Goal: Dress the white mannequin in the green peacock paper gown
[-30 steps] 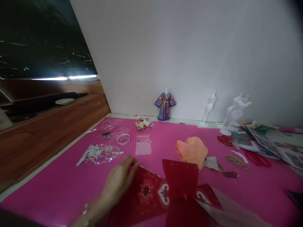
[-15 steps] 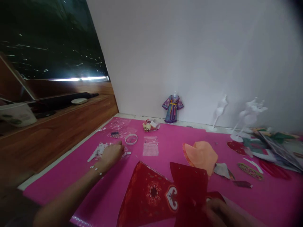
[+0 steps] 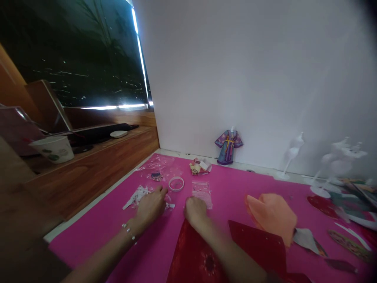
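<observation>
My left hand (image 3: 152, 203), with a beaded bracelet on its wrist, is closed and lowered among clear plastic and white scraps (image 3: 138, 195). What its fingers hold, if anything, is hidden. Close beside it, my right hand (image 3: 195, 210) is curled shut at the near edge of a white gridded sheet of small dots (image 3: 203, 198); its fingertips are out of sight. Under my right forearm lies a patterned red fabric piece (image 3: 188, 255), and a plain red piece (image 3: 256, 243) is to its right. A roll of white tape (image 3: 176, 184) sits just beyond my hands.
A pink mat (image 3: 224, 188) covers the table. Peach fabric (image 3: 273, 212) lies right of centre. A small purple robe (image 3: 229, 145) on a stand and white mini mannequins (image 3: 293, 153) line the wall. Fabric scraps (image 3: 200, 166) and a wooden ledge with a cup (image 3: 55, 149) are leftward.
My right hand has come from the red fabric at lower right to beside my left hand. The left hand stays by the plastic. The view has swung left.
</observation>
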`<state>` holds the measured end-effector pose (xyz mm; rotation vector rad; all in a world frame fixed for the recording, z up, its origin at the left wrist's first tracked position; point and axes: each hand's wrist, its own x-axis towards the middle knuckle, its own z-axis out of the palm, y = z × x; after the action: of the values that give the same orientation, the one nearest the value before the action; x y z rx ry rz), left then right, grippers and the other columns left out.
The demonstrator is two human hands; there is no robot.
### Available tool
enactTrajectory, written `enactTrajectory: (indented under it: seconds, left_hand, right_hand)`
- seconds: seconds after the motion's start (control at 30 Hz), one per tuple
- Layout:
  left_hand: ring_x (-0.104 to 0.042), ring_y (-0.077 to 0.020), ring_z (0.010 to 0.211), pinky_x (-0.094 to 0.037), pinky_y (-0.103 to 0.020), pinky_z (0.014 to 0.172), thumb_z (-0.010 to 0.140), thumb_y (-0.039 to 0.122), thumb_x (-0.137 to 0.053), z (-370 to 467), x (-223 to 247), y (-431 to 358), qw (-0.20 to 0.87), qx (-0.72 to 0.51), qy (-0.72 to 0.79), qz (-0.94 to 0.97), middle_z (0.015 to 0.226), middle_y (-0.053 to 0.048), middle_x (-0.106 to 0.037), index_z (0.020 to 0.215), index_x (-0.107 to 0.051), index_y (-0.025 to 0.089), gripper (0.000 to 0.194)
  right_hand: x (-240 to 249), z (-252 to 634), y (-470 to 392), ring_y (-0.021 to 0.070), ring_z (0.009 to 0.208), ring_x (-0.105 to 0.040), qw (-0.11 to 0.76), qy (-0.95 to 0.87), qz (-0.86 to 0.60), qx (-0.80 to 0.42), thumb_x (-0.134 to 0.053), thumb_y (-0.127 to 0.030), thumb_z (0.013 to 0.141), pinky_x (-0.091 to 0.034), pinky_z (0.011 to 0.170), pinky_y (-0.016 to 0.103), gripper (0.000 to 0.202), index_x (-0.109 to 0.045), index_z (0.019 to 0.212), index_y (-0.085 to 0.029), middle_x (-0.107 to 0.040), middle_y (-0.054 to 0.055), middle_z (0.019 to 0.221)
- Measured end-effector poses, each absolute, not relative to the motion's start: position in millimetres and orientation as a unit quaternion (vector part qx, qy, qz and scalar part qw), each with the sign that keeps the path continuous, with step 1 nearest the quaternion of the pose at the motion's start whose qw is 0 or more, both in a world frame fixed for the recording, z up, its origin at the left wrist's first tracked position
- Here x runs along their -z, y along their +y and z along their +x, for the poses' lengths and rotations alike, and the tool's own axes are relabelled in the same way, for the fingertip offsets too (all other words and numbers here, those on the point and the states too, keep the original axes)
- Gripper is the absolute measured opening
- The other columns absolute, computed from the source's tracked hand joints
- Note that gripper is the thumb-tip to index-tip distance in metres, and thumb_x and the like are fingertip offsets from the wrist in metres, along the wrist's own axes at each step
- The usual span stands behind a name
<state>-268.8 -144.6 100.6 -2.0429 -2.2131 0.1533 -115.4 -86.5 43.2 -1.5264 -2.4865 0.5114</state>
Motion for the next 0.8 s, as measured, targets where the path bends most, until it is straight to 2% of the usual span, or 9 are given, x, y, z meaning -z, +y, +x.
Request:
enactTrajectory:
  seconds: [0.1,0.23,0.4,0.8]
  left_hand:
    - [-0.069,-0.0303,0.083,-0.052,-0.037,0.063,0.087,0.018,-0.043,-273.2,-95.8,-144.7,0.065,-0.041,-0.741,-0.667,0.106,-0.014,-0.062,0.108,-0.055,0.013,0.024]
    - [-0.07,-0.0306,0.082,-0.051,-0.036,0.062,0.085,0.012,-0.041,-277.2,-88.5,-142.9,0.053,-0.036,-0.748,-0.661,0.101,-0.014,-0.065,0.104,-0.057,0.013,0.025]
    - [-0.07,-0.0284,0.084,-0.049,-0.034,0.064,0.086,0.006,-0.037,-279.5,-86.1,-144.7,0.048,-0.027,-0.752,-0.657,0.1,-0.012,-0.066,0.102,-0.059,0.014,0.029]
    - [-0.067,-0.0241,0.083,-0.044,-0.031,0.065,0.091,0.015,-0.037,-271.2,-92.9,-167.8,0.026,0.032,-0.753,-0.656,0.101,-0.01,-0.064,0.098,-0.059,0.017,0.024]
  right_hand:
    - [-44.0,-119.5,-80.4,0.018,0.088,-0.067,0.097,-0.839,-0.508,-0.17,-0.058,-0.03,0.092,-0.054,0.08,0.038,0.019,-0.067,0.096,-0.014,-0.07,0.005,0.096]
    - [-52.7,-141.5,-83.0,0.0196,0.091,-0.068,0.126,-0.86,-0.464,-0.171,-0.059,-0.032,0.091,-0.054,0.08,0.038,0.02,-0.068,0.098,-0.016,-0.073,0.005,0.096]
    - [-58.2,-170.4,-96.6,0.0186,0.086,-0.07,0.129,-0.877,-0.432,-0.168,-0.056,-0.021,0.093,-0.055,0.078,0.036,0.016,-0.069,0.096,-0.013,-0.074,0.006,0.092]
    - [-55.3,-151.6,-103.4,0.0179,0.088,-0.067,0.116,-0.892,-0.407,-0.159,-0.055,-0.024,0.094,-0.053,0.082,0.039,0.016,-0.066,0.097,-0.013,-0.071,0.004,0.094]
